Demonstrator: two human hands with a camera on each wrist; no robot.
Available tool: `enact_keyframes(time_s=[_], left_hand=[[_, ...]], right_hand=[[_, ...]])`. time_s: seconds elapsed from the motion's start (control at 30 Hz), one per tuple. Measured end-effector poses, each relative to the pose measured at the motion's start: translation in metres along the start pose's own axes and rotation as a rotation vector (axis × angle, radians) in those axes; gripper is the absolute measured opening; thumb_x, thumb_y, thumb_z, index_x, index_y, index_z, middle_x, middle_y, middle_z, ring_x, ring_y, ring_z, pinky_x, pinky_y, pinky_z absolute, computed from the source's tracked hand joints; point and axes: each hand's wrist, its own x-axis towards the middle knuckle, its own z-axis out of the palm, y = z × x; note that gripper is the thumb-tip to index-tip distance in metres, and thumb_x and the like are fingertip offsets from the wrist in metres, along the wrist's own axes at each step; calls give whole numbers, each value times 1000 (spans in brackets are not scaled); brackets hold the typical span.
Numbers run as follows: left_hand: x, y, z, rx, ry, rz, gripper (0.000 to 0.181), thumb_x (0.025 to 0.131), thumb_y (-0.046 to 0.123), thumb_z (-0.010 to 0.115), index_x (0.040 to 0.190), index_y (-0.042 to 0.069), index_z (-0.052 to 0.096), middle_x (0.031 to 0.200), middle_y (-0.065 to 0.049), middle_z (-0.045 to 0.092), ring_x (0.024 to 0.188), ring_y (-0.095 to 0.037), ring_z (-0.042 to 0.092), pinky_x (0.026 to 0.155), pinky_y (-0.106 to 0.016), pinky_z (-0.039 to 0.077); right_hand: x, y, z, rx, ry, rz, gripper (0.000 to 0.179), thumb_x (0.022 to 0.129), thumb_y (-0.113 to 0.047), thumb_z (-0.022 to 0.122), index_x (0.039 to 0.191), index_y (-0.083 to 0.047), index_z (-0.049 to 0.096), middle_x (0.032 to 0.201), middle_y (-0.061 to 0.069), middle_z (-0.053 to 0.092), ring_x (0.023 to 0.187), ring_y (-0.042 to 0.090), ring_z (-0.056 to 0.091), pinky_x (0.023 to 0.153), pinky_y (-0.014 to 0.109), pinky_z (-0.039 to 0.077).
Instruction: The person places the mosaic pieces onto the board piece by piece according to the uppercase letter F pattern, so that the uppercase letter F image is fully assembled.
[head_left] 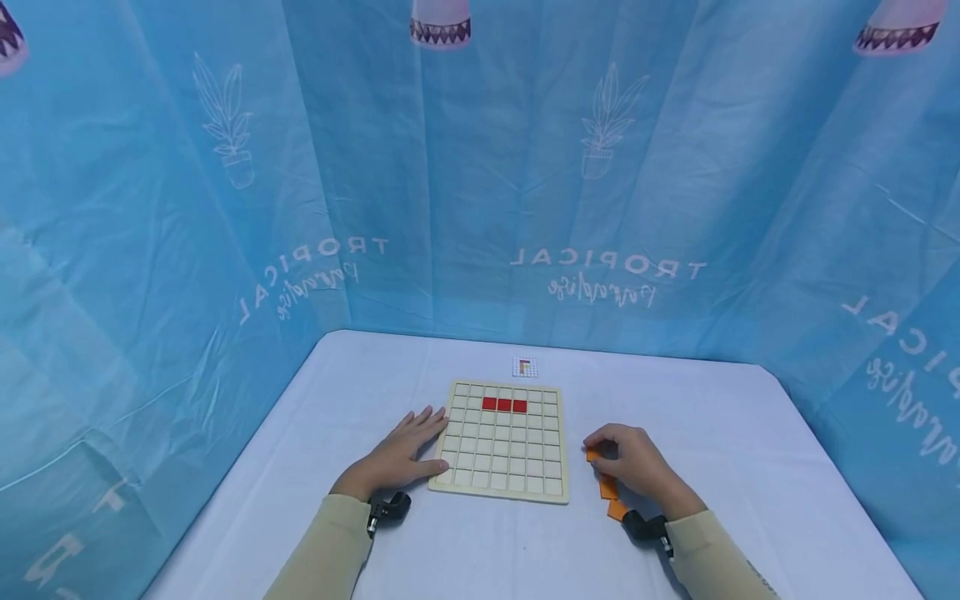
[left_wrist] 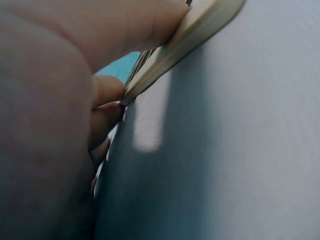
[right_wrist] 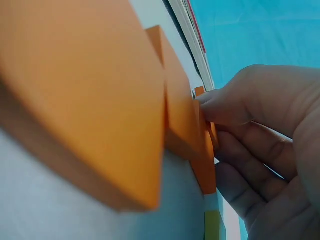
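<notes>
A pale square grid board (head_left: pixel 498 493) lies on the white table, with three red square tiles (head_left: pixel 505 405) side by side in one of its upper rows. My left hand (head_left: pixel 401 454) rests along the board's left edge, fingers spread and straight, thumb on the lower left corner. In the left wrist view the thumb lies over the board's rim (left_wrist: pixel 170 60). To the right of the board, my right hand (head_left: pixel 633 458) pinches an orange square tile (right_wrist: pixel 213 135) between thumb and fingers. More orange tiles (right_wrist: pixel 100 100) lie in an overlapping row under and beside that hand.
A small printed card (head_left: pixel 525 367) with a coloured grid pattern lies behind the board. Blue printed curtains (head_left: pixel 480 208) hang around the back and sides of the white table (head_left: pixel 675 400). A yellow piece (right_wrist: pixel 212 225) shows low in the right wrist view.
</notes>
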Motion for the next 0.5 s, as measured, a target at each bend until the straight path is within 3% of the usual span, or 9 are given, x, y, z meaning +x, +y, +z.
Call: enact_keyframes(time_s=[0.5], left_hand=[[-1,1,-2,-11,1,1,86,97,58,68,164,13,40,171,-2,28,159,-26,13,128,-48,7]], right_hand=[[23,-3,-4,48,-18,45,27,90,-6,84,115,-15,80,112,-5,71,98,20,62,95,42,59]])
